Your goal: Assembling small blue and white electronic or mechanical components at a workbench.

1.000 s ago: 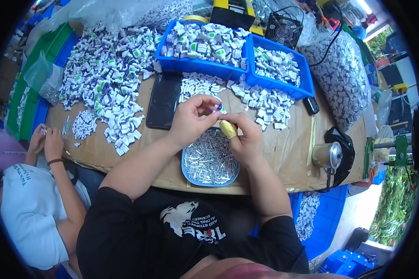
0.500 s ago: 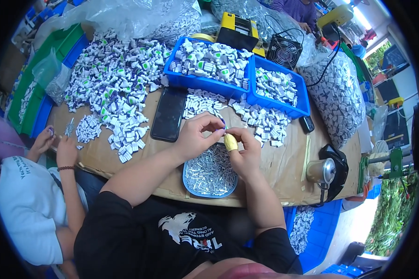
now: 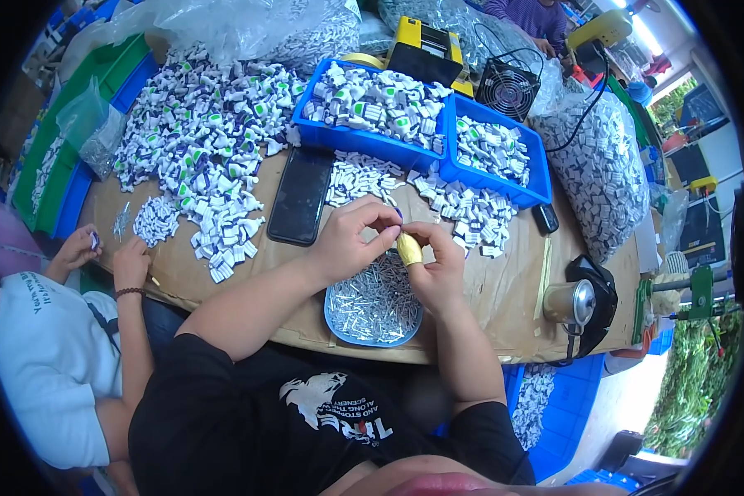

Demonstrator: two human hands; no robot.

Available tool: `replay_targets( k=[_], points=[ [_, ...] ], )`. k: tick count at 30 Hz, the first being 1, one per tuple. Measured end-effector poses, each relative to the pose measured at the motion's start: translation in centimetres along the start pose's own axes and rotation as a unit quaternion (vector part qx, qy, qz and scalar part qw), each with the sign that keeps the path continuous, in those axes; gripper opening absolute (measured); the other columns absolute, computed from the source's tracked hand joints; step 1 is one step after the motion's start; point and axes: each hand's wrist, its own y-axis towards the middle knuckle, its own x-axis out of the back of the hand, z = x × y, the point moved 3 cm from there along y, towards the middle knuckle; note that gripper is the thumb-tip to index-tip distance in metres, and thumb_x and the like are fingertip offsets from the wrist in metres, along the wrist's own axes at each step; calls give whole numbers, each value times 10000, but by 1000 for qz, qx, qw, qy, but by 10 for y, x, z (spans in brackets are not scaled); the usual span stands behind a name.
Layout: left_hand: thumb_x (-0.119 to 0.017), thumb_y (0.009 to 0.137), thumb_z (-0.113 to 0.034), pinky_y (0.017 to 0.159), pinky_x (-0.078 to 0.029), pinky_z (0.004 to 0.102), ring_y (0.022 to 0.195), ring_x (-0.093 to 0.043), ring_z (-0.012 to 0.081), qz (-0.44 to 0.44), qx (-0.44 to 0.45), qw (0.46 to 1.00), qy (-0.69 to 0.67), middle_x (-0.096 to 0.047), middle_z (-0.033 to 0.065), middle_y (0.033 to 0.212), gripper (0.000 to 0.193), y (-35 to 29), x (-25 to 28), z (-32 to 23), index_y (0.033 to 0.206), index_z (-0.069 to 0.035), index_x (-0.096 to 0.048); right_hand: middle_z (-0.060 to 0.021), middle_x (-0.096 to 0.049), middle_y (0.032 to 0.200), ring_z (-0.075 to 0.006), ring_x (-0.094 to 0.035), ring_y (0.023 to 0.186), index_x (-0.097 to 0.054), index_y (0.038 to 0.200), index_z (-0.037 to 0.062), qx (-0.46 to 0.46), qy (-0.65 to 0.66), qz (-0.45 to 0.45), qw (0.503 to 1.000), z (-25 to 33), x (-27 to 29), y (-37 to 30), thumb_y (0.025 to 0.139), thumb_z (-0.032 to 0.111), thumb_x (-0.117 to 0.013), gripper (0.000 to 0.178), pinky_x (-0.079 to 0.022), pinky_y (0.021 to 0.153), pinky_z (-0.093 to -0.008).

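Observation:
Fingertips of both my hands meet above a blue bowl [image 3: 336,332] full of small metal pins [image 3: 374,307]. My left hand [image 3: 355,241] is closed in a pinch on a small purple plastic part [image 3: 399,213], mostly hidden by the fingers. Against it, my right hand [image 3: 435,269] pinches too, but what sits between its fingertips is hidden. Yellow wrapping [image 3: 409,250] covers its thumb. Just beyond my hands lie loose white striped parts [image 3: 364,179], with a dark phone [image 3: 300,198] to their left.
Blue bins [image 3: 364,149] of white, green and purple parts stand at the back, beside a large heap [image 3: 211,132]. A fan [image 3: 508,88], a filled plastic bag [image 3: 597,169] and a lidded metal mug [image 3: 569,303] are rightward. At left, a co-worker's hand [image 3: 131,263] rests near a small pile.
My hands stay almost in place, still pinched together. The co-worker's nearer hand has moved from the loose pins toward the small pile of white parts.

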Motion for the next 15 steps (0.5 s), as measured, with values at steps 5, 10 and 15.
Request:
replay_targets(
  k=[5, 10, 15],
  points=[
    [-644, 802, -11, 640, -500, 294, 747, -630, 214, -16, -94, 993, 75, -615, 106, 856, 129, 3, 3, -3, 930, -4, -631, -83, -661, 888, -128, -594, 766, -627, 1004, -4, -20, 35, 11, 999, -2, -2, -3, 728, -86, -579, 292, -471, 715, -247],
    [-630, 797, 22, 638, -504, 335, 747, -609, 276, 10, -121, 986, 110, -580, 120, 865, 148, 0, 0, -8, 938, -10, -598, -77, -654, 880, -133, -590, 760, -622, 990, -6, -16, 30, 6, 999, 0, -1, -3, 730, -81, -592, 273, -470, 717, -248],
    [-635, 775, 62, 654, -514, 335, 774, -617, 276, -1, -151, 983, 100, -591, 118, 897, 189, 0, 0, -13, 945, -13, -597, -117, -629, 965, -201, -600, 820, -582, 1100, 27, 61, -18, 5, 998, -1, -3, 0, 713, -49, -641, 399, -491, 718, -304]
  ],
)
